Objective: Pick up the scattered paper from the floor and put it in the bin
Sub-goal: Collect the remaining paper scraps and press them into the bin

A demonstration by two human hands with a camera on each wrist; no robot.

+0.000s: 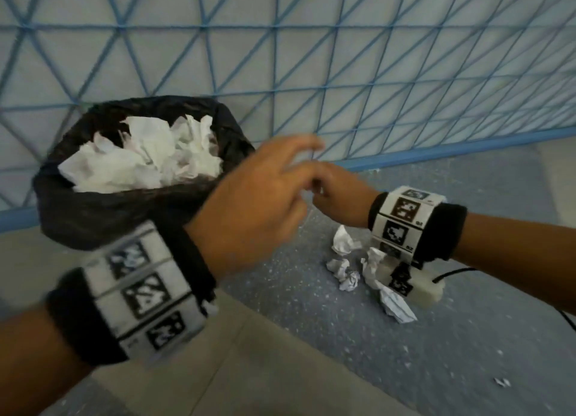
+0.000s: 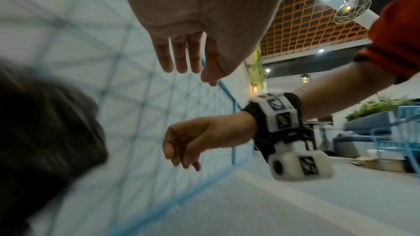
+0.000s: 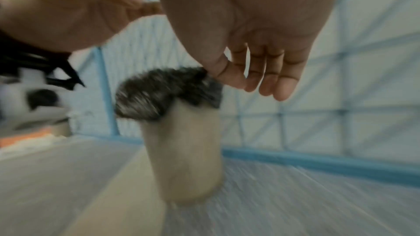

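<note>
Black bin liner (image 1: 93,216), thin crinkly plastic with a dull sheen, folds over the bin (image 3: 186,159), whose beige wall looks smooth and matt. Inside, white paper (image 1: 140,157), soft and heavily creased. More crumpled paper balls (image 1: 344,272) on the floor (image 1: 296,337), which is a speckled grey-blue, matt and slightly grainy, next to a smooth beige strip. The wall (image 1: 280,57) is pale, flat-finished panel crossed by blue painted lines. Wristbands (image 1: 140,291): black fuzzy cloth with matt white plastic blocks carrying printed black markers. An orange cloth sleeve (image 2: 397,33) shows on the right arm.
</note>
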